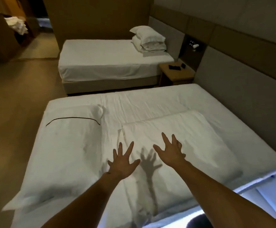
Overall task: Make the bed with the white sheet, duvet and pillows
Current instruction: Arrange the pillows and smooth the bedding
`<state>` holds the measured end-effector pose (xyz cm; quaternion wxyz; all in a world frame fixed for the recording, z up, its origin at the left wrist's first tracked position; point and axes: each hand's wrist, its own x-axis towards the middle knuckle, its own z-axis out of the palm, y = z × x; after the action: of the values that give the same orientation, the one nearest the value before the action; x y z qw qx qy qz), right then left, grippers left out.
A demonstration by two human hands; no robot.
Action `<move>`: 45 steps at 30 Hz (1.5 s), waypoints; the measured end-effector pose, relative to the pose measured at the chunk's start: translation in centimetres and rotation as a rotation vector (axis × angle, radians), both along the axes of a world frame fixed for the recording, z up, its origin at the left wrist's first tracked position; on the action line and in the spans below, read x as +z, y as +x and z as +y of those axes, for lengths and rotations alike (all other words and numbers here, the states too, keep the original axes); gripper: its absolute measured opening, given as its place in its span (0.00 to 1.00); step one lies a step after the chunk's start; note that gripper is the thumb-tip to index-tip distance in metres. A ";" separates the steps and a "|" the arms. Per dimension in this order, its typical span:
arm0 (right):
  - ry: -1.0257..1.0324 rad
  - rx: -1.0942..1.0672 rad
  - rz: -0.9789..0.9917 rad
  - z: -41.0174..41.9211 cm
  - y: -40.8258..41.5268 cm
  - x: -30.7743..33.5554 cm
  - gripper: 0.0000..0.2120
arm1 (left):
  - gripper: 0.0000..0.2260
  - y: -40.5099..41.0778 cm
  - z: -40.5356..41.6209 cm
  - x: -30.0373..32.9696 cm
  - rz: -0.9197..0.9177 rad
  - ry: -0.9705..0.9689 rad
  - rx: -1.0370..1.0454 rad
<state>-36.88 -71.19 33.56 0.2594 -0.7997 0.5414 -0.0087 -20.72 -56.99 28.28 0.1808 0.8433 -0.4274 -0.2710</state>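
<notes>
Two hands, left hand point(123, 163) and right hand point(171, 151), fingers spread apart above unlabelled white sheet point(143, 102).

wooden nightstand point(176, 73) bearing dark remote point(174, 67), crumpled white laundry point(17, 24) on far furniture

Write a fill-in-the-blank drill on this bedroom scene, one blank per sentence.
1. Both hands, the left hand and the right hand, have their fingers ____.
2. The pillow with the dark line lies under the ____ arm.
3. On the far bed, the pillows are ____ one on another.
4. The nightstand stands ____ the two beds.

Missing words: spread; left; stacked; between
</notes>
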 end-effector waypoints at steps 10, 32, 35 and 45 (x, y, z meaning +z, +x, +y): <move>0.075 -0.035 0.007 -8.2 -20.2 -0.8 0.33 | 0.35 -16.6 -6.8 -1.6 -0.185 0.155 -0.154; -0.040 -0.028 -0.122 -23.7 -20.1 -3.0 0.26 | 0.32 -13.8 -22.3 -3.6 -0.184 0.163 -0.076; -0.043 -0.030 -0.044 -25.6 -20.7 -4.0 0.27 | 0.32 -14.4 -23.8 -4.6 -0.166 0.131 -0.065; 0.023 0.263 0.191 -34.5 -20.4 -9.1 0.31 | 0.36 -15.1 -23.6 -9.5 0.009 0.248 0.126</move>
<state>-57.29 -105.68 24.50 0.2148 -0.8579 0.4542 0.1079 -35.78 -80.63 18.81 0.0938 0.8832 -0.3358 -0.3138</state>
